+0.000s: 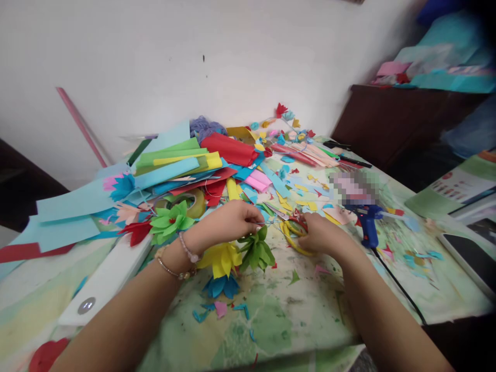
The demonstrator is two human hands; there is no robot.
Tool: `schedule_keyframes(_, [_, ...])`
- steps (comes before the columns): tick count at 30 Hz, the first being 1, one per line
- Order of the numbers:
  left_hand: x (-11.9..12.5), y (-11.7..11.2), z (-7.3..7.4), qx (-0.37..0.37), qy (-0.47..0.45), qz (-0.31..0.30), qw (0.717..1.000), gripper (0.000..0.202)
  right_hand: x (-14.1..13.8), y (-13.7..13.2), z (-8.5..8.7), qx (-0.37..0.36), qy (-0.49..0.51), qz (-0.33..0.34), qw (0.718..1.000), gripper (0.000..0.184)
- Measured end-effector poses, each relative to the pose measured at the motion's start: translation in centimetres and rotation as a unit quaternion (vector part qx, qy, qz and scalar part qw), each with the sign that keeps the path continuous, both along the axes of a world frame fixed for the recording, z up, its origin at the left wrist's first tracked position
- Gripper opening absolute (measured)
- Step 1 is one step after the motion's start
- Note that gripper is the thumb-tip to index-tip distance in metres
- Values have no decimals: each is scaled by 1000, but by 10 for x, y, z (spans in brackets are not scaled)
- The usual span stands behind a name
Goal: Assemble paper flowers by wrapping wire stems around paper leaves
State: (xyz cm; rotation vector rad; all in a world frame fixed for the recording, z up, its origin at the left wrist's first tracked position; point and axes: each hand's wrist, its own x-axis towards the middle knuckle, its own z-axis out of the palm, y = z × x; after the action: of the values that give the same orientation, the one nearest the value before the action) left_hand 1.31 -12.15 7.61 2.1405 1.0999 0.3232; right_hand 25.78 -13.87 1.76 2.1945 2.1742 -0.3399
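My left hand (245, 216) is closed in a pinch beside a green paper flower (258, 251), apparently gripping its thin stem, which stretches right toward the scissors. My right hand (313, 233) is wrapped around the handles of a pair of scissors (278, 211); red and yellow loops show at its fingers, and the blades point left toward my left hand. Below my left wrist lie a yellow paper flower (220, 259) and a blue paper flower (220, 287). A lighter green paper flower (171, 222) sits left of that wrist.
Coloured paper sheets (174, 165) pile up at the back left, near a tape roll (191, 202). A blue glue gun (370, 227) stands to the right with its black cord. A phone (470, 261) lies at the right edge. Paper scraps (296, 277) litter the table.
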Motion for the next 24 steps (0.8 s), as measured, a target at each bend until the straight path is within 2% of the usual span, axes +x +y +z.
schedule_keyframes(3, [-5,-2,5,6,4,-1,1000,25,-1,6,-2,-13,36,-28,999,34])
schedule_keyframes(6, [-9,-5,13,9,-10,6,1000,25,6,9,4,-14,98,-49,994,19])
schedule_keyframes(10, [-12,-10,26,29,-78,39,996,21,24,-4,19,28,243,-91,965,19])
schedule_keyframes(12, [-12,-12,30,49,-128,68,988,17,27,-17,22,70,361,-111,923,27])
schedule_keyframes(15, [-12,-15,33,111,-205,109,966,15,18,-37,14,122,546,-120,820,37])
schedule_keyframes(17, [-14,-18,35,162,-248,127,947,13,4,-47,3,164,620,-90,762,40])
schedule_keyframes(18, [-15,-20,37,185,-267,136,936,13,-3,-51,-3,193,629,-62,751,41])
schedule_keyframes(19, [-16,-23,39,204,-284,143,926,13,-10,-53,-8,233,621,-31,748,44])
schedule_keyframes(22, [-22,-34,50,254,-321,163,898,12,-24,-56,-14,268,534,14,802,53])
schedule_keyframes(24, [-27,-42,57,281,-337,174,881,10,-28,-55,-9,285,487,32,825,53])
